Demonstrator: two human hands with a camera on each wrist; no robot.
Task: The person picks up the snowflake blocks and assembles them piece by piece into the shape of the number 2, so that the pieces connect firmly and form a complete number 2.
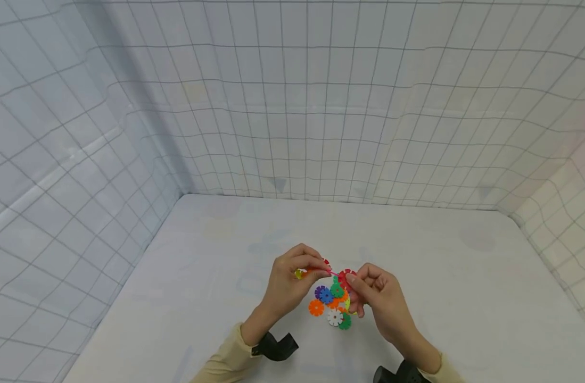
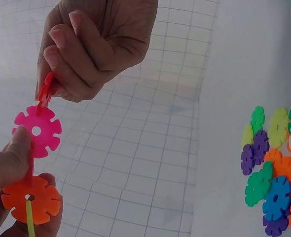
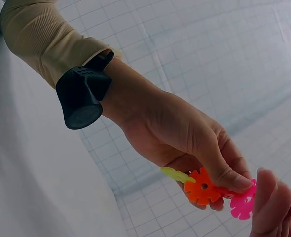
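While left hand point(image 1: 288, 275) pinches short chain point(image 3: 212, 193) of slotted plastic discs, right hand point(image 1: 382, 298) pinches red disc point(image 2: 45, 91), fingers curled. Chain order: yellow disc point(image 3: 177, 174), orange disc point(image 2: 44, 201), second red disc point(image 2: 30, 170), pink disc point(image 2: 46, 129). Left thumb overlaps pink disc's edge; orange disc sits in front of left fingers; pink disc juts toward right fingertips, red disc touching its rim, slotted or not cannot tell. Loose multicoloured discs point(image 2: 277, 195) lie clustered on white table point(image 1: 201, 276) below.
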